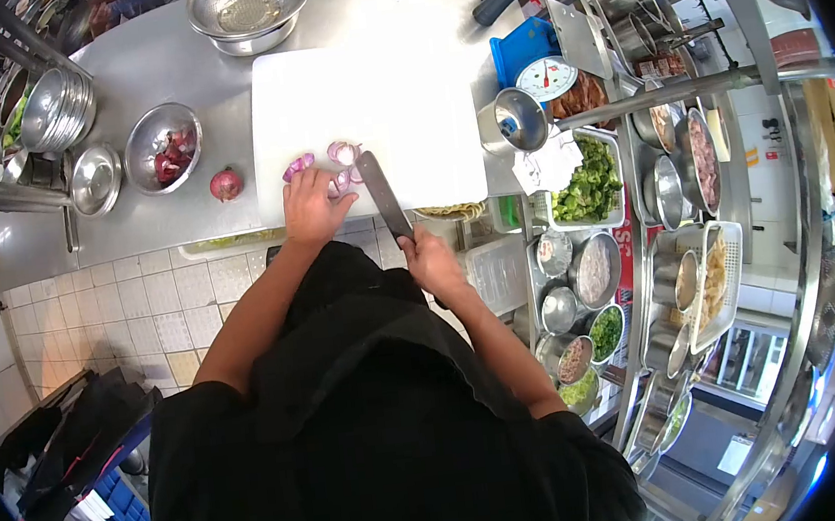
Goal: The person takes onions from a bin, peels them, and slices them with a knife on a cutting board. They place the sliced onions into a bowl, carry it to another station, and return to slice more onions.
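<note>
Your right hand [433, 262] grips the knife [386, 193], its blade over the near edge of the white cutting board [361, 95]. Your left hand [312, 208] holds cut red onion [342, 154] down near the board's near-left corner — fingers curled, close together. Left of the board, a whole red onion [226, 184] sits by the worktop's [198, 71] near edge. The dial scale's [547, 78] markings are too small to read.

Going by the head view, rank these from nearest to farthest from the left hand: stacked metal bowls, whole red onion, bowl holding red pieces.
From the left hand:
1. Whole red onion: just left, beside the board.
2. Bowl of red pieces: farther left.
3. Stacked bowls: far left.
</note>
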{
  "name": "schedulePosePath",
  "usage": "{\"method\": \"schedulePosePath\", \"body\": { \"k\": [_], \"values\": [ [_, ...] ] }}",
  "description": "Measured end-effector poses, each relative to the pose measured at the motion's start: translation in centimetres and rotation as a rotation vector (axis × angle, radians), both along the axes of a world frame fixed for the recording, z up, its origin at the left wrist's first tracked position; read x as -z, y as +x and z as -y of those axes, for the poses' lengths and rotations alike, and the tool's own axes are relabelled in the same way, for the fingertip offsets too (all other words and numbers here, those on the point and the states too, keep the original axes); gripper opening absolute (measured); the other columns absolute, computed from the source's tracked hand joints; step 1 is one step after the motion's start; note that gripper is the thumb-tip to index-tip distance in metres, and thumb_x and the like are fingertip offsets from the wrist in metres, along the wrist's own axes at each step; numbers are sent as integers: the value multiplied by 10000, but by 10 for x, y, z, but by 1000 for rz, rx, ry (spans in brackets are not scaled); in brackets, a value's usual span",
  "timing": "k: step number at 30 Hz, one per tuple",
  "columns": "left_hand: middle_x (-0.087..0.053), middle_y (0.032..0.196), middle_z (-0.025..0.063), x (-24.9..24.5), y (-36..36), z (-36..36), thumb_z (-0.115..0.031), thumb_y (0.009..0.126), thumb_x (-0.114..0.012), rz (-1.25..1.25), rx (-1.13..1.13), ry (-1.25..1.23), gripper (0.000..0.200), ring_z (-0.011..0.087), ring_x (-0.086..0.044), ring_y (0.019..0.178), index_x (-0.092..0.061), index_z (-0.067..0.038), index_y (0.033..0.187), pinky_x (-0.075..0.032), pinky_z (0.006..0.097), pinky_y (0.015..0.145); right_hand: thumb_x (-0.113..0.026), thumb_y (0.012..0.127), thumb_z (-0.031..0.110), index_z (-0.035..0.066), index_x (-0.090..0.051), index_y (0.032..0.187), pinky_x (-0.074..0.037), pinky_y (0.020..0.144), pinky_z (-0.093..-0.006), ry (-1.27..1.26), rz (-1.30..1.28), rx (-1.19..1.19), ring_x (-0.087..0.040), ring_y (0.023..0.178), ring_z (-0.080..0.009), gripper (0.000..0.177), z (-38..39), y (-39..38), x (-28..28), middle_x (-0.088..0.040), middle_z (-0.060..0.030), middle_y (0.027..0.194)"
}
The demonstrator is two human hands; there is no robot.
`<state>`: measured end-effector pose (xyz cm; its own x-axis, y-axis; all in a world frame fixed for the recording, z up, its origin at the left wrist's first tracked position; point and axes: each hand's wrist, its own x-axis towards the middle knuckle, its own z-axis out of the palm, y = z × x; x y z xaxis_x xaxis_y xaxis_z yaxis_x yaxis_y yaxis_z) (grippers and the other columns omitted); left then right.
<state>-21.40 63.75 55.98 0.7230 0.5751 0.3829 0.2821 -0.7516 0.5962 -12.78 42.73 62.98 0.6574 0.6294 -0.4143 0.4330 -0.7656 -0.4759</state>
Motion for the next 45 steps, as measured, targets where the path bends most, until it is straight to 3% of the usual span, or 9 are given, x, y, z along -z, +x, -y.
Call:
{"method": "schedulePosePath", "body": {
  "k": [4,8,13,20,28,34,40,45],
  "values": [
    [-620,978,80,10,0,-2,-146,747,-771,-13,23,31,231,309,-580,976,-674,-78,946,-458,436,837,-523,1009,301,4,-565,1032,-490,792,-598,-24,20,-9,-639,872,-513,300,5,4,-2,-665,-313,866],
    [-621,978,84,20,-2,-13,-52,763,-722,125,131,19,152,298,-594,952,-709,-71,913,-473,420,830,-535,998,288,20,-571,1036,-498,784,-592,-17,67,-78,-643,842,-512,274,10,6,0,-669,-298,840],
    [-614,972,87,21,-8,-15,30,770,-676,114,153,57,215,293,-600,922,-747,-95,930,-482,413,813,-537,993,272,35,-579,1014,-516,745,-577,-72,162,-190,-661,807,-482,242,2,15,-13,-678,-268,806],
    [-589,962,84,24,-11,-18,14,756,-670,120,143,100,256,286,-589,908,-754,-131,950,-470,402,800,-541,987,258,43,-591,994,-532,731,-553,-63,214,-379,-680,807,-452,221,-15,35,-29,-684,-246,792],
    [-595,1001,99,31,-16,-19,14,774,-655,81,141,46,224,296,-594,937,-742,-117,933,-469,405,825,-537,991,236,25,-590,982,-519,759,-573,-70,209,-307,-670,831,-470,218,-13,44,-29,-682,-255,822],
    [-611,1061,114,27,-17,-16,-63,778,-725,160,121,-8,176,320,-587,1026,-705,-89,951,-454,425,899,-537,991,255,27,-585,995,-512,759,-590,-75,179,-224,-660,839,-482,234,-7,28,-21,-677,-263,841],
    [-612,1039,72,12,-13,-5,-164,761,-777,89,74,24,209,289,-563,1034,-702,-108,948,-424,424,869,-496,1008,280,29,-578,1018,-510,756,-589,-71,167,-273,-662,819,-472,265,-7,20,-9,-678,-259,815],
    [-620,985,34,22,-10,-9,-133,774,-755,120,85,104,148,257,-571,1001,-725,-115,918,-417,398,830,-487,1014,272,29,-574,1028,-507,769,-581,-81,179,-311,-668,801,-465,259,-11,23,-18,-681,-248,791]
  ]
}}
